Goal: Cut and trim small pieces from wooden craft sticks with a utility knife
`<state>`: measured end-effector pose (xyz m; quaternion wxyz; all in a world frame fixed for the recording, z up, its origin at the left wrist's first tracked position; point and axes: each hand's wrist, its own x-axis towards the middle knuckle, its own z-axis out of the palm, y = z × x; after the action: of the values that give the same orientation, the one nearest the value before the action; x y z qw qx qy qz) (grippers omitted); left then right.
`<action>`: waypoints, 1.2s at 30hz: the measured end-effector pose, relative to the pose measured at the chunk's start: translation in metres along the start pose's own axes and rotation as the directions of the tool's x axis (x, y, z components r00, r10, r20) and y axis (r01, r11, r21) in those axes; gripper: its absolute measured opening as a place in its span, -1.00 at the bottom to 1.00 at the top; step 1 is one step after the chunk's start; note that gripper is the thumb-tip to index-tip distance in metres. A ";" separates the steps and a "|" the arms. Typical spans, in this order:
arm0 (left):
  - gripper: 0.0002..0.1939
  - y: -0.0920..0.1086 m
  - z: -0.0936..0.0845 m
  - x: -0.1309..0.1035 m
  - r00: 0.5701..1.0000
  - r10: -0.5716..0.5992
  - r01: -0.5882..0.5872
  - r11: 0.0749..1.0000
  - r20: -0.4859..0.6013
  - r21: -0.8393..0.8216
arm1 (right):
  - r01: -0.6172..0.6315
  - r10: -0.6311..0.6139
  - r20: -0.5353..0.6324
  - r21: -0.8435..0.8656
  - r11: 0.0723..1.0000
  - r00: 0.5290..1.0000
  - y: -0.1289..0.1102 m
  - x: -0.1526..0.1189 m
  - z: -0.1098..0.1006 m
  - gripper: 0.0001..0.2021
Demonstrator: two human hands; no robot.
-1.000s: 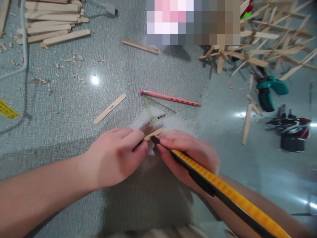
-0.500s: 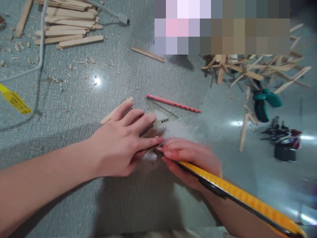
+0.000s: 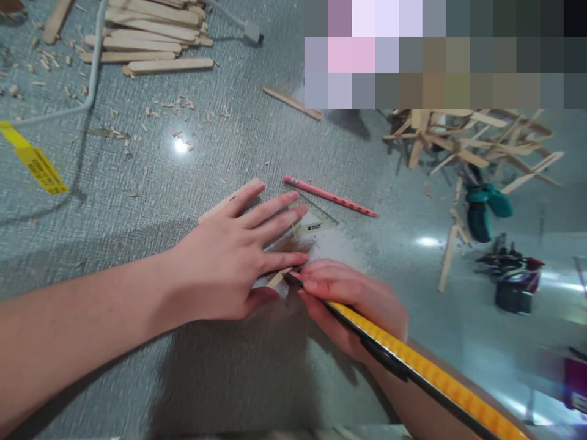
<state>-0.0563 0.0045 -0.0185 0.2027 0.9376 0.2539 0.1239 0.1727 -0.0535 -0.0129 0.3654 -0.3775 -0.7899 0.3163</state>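
Left hand is spreading from its earlier curl, thumb and index finger flanking the craft stick on the tabletop; right hand is closing firmly around the utility knife. Blade is sitting near that index fingertip, slippage under pressure possibly risking a cut. Stick's long axis is slanting away, rightward.

The left hand, which was bare, had four slender fingers and a thumb; the right hand, left forearm and right forearm were likewise bare.
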 end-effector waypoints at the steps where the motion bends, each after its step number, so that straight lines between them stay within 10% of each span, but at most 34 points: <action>1: -0.37 0.000 0.000 0.000 1.000 0.002 -0.002 1.000 0.003 0.000 | -0.002 0.002 -0.001 0.000 1.000 1.000 0.000 0.000 0.000 -0.68; 36: -0.46 0.000 0.008 0.003 1.000 -0.008 0.009 1.000 -0.018 0.020 | 0.033 -0.031 0.045 -0.057 0.998 0.999 -0.004 0.003 -0.001 -0.73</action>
<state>-0.0506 0.0036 -0.0252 0.1914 0.9374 0.2609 0.1286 0.1712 -0.0528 -0.0083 0.3420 -0.3680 -0.8125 0.2956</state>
